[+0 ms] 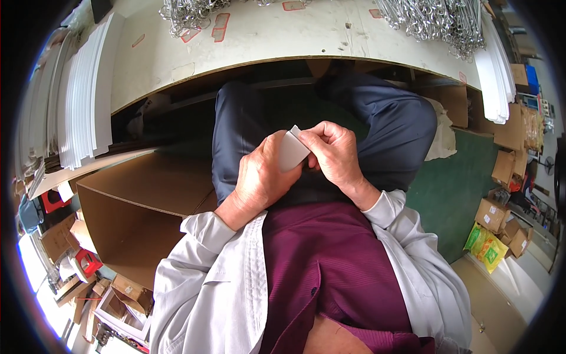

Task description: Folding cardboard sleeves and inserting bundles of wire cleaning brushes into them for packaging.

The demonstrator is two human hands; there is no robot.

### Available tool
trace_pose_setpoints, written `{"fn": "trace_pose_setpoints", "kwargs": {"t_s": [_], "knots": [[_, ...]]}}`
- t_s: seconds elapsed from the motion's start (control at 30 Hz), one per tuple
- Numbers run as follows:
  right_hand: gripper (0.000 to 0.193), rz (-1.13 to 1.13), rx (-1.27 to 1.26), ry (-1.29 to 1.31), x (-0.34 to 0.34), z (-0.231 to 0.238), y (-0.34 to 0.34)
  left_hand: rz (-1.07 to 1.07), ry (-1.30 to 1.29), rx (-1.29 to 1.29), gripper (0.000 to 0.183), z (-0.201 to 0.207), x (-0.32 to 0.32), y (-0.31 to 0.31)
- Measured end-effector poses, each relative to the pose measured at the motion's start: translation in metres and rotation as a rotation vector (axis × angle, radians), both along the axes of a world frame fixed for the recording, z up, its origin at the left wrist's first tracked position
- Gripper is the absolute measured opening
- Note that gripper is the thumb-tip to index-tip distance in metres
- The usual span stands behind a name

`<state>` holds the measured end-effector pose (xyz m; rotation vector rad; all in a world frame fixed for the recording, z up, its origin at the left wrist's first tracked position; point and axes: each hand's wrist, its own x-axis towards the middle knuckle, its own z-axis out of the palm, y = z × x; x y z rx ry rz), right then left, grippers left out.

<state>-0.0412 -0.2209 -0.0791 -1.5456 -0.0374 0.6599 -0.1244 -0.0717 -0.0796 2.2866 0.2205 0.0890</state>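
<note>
My left hand (263,171) is wrapped round a small white flat piece (292,152) with straight edges, held above my lap. It looks like card or a thin stack of cards; I cannot tell which. At its upper right edge, the thumb and fingers of my right hand (335,154) pinch a narrow white part that stands slightly apart from the flat face. Both hands are closed and close together, and my left fingers are mostly hidden behind the piece.
Ahead is a pale worktable (277,35) bearing bunches of metal hooks (433,23). White strips stand stacked at the left (88,88) and right (495,82). An open cardboard box (138,206) sits by my left side. Smaller cartons (492,214) and a yellow-green bag (486,246) lie at the right.
</note>
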Motion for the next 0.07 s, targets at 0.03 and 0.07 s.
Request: {"fn": "trace_pose_setpoints", "kwargs": {"t_s": [0.03,0.07], "knots": [[0.014,0.000,-0.016,-0.012,-0.0005,-0.0012,-0.0004,0.002,0.003,-0.011,0.055,-0.0005,-0.0004,-0.0002],[0.014,0.000,-0.016,-0.011,-0.0006,-0.0014,-0.0005,0.004,0.007,-0.021,0.054,-0.0012,-0.0008,-0.0002]]}}
